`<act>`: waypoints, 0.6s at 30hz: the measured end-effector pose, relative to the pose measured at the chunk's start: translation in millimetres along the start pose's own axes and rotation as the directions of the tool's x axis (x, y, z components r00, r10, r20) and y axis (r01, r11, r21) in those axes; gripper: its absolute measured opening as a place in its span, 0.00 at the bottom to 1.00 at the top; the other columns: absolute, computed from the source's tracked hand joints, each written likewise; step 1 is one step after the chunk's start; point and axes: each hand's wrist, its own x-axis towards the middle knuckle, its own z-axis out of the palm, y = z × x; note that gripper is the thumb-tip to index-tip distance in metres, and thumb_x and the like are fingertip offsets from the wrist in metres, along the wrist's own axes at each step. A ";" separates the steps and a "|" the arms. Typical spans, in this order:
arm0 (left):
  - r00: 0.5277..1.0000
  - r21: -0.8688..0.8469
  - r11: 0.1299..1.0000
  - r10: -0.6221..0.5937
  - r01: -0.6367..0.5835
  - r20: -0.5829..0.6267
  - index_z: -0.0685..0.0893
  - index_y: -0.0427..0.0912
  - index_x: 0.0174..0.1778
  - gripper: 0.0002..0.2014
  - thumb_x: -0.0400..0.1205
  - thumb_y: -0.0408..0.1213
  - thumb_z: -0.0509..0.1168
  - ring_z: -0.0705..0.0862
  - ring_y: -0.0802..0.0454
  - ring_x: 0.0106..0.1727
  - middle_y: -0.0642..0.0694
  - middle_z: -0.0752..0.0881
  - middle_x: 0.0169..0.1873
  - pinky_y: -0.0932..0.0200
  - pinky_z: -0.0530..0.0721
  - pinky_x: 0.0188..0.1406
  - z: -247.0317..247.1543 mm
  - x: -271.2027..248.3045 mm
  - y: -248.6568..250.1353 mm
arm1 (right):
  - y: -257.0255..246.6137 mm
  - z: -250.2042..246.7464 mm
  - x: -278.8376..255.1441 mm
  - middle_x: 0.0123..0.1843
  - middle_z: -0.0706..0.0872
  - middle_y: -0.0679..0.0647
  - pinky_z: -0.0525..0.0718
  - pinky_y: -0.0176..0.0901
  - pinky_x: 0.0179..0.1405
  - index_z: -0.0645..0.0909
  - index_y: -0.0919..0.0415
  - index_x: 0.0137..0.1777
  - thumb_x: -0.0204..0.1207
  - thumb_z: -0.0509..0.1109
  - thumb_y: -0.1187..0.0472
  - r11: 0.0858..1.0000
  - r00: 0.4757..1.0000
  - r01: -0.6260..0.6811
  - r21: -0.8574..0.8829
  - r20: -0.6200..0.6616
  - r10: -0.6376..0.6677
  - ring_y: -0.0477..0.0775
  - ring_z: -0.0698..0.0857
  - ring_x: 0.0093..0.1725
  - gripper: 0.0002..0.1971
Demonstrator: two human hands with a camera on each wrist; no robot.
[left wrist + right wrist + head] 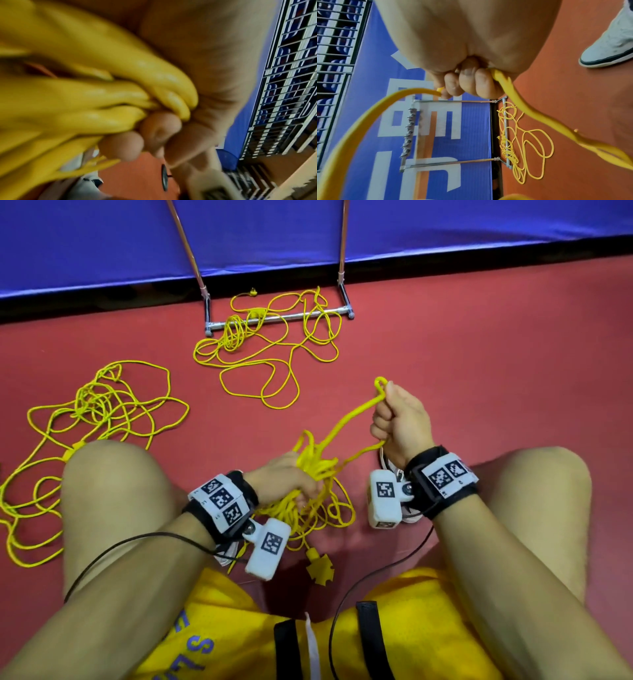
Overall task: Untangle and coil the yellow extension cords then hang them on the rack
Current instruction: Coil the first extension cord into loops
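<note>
I sit on a red floor with a tangled yellow cord bundle [317, 470] between my knees. My left hand [284, 477] grips the bundle, its fingers [159, 125] curled into the strands [102, 97]. My right hand [399, 419] is raised to the right and grips a strand [349, 416] pulled up out of the bundle; a small loop sticks out above the fist. In the right wrist view that strand [518, 102] leaves the fist on both sides. The bundle's plug [320, 568] lies near my lap. The metal rack [274, 318] stands ahead against a blue wall.
A second loose yellow cord [270, 350] lies across the rack's base bar. A third tangled cord [102, 412] spreads on the floor at my left knee. The rack's top bar carries several hooks [409, 135]. A white shoe [611, 44] is on the floor.
</note>
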 end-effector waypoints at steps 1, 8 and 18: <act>0.993 -0.047 0.998 0.049 -0.044 0.109 0.80 0.30 0.37 0.09 0.63 0.27 0.67 0.75 0.48 0.20 0.39 0.75 0.19 0.59 0.79 0.28 4.5 -4.0 4.8 | 3.0 -3.6 4.1 0.22 0.63 0.45 0.52 0.34 0.18 0.76 0.57 0.44 0.90 0.55 0.56 1.000 0.998 -0.007 -0.012 -0.064 0.006 0.42 0.57 0.19 0.14; 0.929 -0.809 0.587 0.284 0.026 0.236 0.79 0.35 0.40 0.11 0.62 0.29 0.69 0.72 0.48 0.27 0.49 0.70 0.17 0.49 0.81 0.52 -18.3 -21.0 23.2 | 47.1 -33.4 14.4 0.20 0.65 0.46 0.58 0.31 0.18 0.78 0.56 0.37 0.90 0.56 0.54 0.905 0.983 -0.142 -0.400 -0.166 0.081 0.45 0.60 0.17 0.19; 0.907 -0.971 0.167 0.410 -0.174 -0.092 0.77 0.34 0.48 0.10 0.72 0.33 0.65 0.80 0.50 0.33 0.50 0.81 0.24 0.49 0.78 0.60 -67.5 -20.3 19.2 | 57.4 -16.7 -9.2 0.19 0.67 0.46 0.55 0.34 0.20 0.77 0.59 0.37 0.88 0.61 0.50 0.809 0.899 -0.234 -0.538 0.196 0.391 0.45 0.60 0.17 0.18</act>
